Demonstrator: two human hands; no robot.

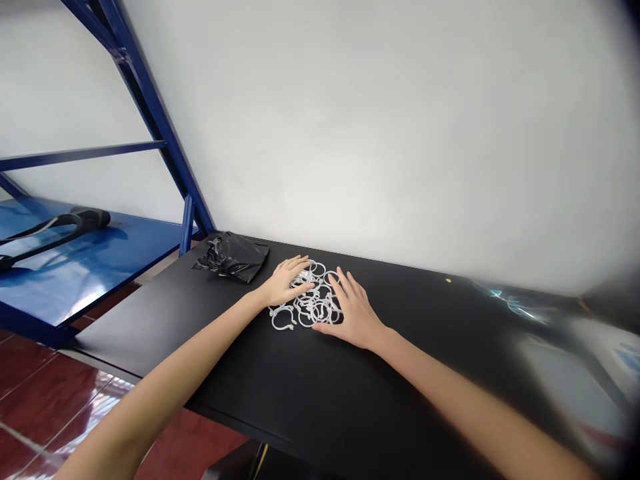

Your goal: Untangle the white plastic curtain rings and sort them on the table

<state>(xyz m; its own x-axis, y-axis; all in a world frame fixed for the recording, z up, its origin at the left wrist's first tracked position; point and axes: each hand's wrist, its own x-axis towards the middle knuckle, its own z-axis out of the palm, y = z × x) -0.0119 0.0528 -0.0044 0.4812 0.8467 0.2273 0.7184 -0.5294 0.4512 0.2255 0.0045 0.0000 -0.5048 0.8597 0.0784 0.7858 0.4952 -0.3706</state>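
Observation:
A loose pile of white plastic rings (pixel 320 311), some with a gap and small knobs at their ends, lies on the black table (pixel 320 380). My left hand (pixel 286 283) rests at the pile's left side, fingers stretched out over some rings. At the right side, my right hand (pixel 354 310) lies with its fingers spread, touching or just above the outer rings. Neither hand grips a ring. One ring (pixel 283 319) sits at the near left edge of the heap. Parts of the pile are hidden under the fingers.
A crumpled black plastic bag (pixel 235 256) lies at the table's back left. Beyond it stands a blue metal frame with a blue shelf (pixel 135 243) holding a black object (pixel 75 223). Clear plastic (pixel 515 305) lies at the right. A white wall (pixel 375 133) rises behind.

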